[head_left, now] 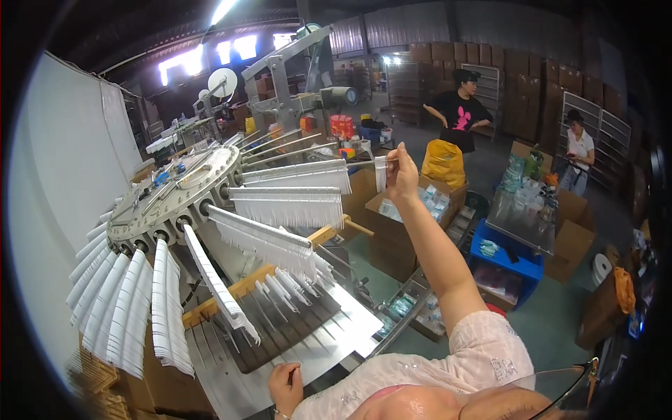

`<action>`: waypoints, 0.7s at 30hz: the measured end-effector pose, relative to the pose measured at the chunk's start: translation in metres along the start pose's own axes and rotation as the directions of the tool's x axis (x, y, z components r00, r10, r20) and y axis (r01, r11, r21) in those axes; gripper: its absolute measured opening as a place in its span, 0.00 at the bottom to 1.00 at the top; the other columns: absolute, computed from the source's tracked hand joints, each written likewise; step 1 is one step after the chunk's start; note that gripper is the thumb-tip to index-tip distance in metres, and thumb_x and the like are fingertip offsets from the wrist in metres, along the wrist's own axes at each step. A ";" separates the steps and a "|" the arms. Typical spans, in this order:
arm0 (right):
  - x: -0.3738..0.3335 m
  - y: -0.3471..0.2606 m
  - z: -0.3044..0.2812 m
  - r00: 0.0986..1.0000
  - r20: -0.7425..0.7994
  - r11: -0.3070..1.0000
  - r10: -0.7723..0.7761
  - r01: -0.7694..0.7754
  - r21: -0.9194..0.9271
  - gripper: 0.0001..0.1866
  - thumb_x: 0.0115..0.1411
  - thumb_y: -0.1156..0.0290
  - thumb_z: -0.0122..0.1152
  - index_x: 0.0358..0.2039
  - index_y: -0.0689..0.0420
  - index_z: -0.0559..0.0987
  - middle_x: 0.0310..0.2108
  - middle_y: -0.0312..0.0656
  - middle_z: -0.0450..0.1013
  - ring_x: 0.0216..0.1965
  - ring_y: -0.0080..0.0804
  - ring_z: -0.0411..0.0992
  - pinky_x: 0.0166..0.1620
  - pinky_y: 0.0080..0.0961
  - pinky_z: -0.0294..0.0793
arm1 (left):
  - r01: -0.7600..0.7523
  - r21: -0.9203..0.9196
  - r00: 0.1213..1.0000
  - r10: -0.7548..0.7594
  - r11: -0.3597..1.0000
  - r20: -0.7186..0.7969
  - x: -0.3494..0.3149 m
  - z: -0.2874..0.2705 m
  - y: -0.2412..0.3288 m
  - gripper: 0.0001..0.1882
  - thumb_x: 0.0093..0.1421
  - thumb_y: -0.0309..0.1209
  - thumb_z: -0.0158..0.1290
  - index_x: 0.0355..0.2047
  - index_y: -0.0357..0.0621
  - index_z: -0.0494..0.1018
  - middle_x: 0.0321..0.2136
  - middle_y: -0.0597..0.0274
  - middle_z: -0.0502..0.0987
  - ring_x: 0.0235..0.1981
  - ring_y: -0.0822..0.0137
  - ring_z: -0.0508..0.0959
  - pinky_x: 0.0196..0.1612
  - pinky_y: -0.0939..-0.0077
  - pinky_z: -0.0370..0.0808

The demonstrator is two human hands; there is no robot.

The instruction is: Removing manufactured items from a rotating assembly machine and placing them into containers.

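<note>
My right hand (402, 175) is raised, its arm stretched out. Its fingers close on a small bundle of thin white strips (381, 173) at the outer end of a metal rod. My left hand (285, 387) is low, by the edge of a pale metal table (357, 318), with curled fingers; what they hold, if anything, is hidden. A large round machine head (175, 189) carries rods all round its rim. Dense rows of white strips (287, 206) hang from many rods, while several upper rods (280, 145) are bare.
Below the rods lies a dark slotted plate (287, 322) beside a wooden bar (245, 283). Cartons (395, 238) and a blue bin (514, 280) stand to the right. Two people are farther back, one in a black shirt (458, 115), one in a white top (579, 145).
</note>
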State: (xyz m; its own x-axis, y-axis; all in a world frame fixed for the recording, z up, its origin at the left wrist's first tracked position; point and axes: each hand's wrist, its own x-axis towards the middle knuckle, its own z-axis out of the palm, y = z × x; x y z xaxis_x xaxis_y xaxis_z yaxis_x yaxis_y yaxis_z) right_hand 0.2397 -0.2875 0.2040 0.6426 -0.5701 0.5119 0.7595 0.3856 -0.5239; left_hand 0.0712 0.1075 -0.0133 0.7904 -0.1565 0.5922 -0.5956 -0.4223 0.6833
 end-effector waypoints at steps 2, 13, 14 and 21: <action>-0.003 -0.005 -0.001 0.999 -0.041 1.000 0.018 -0.018 -0.022 0.17 0.56 0.54 0.50 0.17 0.53 0.69 0.11 0.27 0.59 0.12 0.13 0.55 0.16 0.09 0.52 | -0.008 -0.023 1.000 0.007 1.000 -0.027 -0.002 0.000 -0.001 0.02 0.45 0.23 0.52 0.22 0.37 0.71 0.15 0.58 0.68 0.16 0.68 0.68 0.19 0.79 0.63; 0.000 -0.013 -0.022 0.997 -0.083 0.998 -0.008 0.002 -0.063 0.17 0.56 0.55 0.49 0.18 0.52 0.69 0.12 0.26 0.59 0.12 0.12 0.54 0.15 0.08 0.52 | 0.029 0.062 0.994 -0.036 0.998 0.106 -0.005 -0.009 0.014 0.07 0.52 0.27 0.47 0.30 0.38 0.70 0.21 0.51 0.69 0.23 0.56 0.69 0.29 0.68 0.66; 0.001 -0.012 -0.026 0.998 -0.069 0.998 -0.009 0.005 -0.057 0.17 0.56 0.55 0.49 0.18 0.52 0.69 0.12 0.26 0.59 0.12 0.12 0.54 0.15 0.08 0.52 | 0.031 0.068 0.995 -0.037 0.997 0.089 -0.006 -0.008 0.013 0.06 0.52 0.26 0.47 0.30 0.38 0.70 0.20 0.52 0.69 0.23 0.57 0.69 0.30 0.69 0.66; -0.001 -0.023 -0.037 0.995 -0.104 0.997 0.004 -0.012 -0.072 0.17 0.55 0.53 0.50 0.19 0.52 0.70 0.12 0.29 0.59 0.13 0.16 0.56 0.17 0.12 0.55 | 0.004 0.013 1.000 -0.004 1.000 -0.015 0.000 -0.007 0.007 0.01 0.45 0.22 0.51 0.21 0.38 0.70 0.17 0.57 0.68 0.17 0.65 0.67 0.21 0.75 0.63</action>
State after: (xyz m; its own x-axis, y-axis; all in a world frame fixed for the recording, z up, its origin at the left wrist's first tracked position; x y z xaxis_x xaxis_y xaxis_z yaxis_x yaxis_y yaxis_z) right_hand 0.2181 -0.3223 0.1902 0.6317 -0.6411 0.4358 0.7425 0.3390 -0.5777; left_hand 0.0662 0.1108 -0.0054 0.7904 -0.1415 0.5961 -0.5907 -0.4342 0.6802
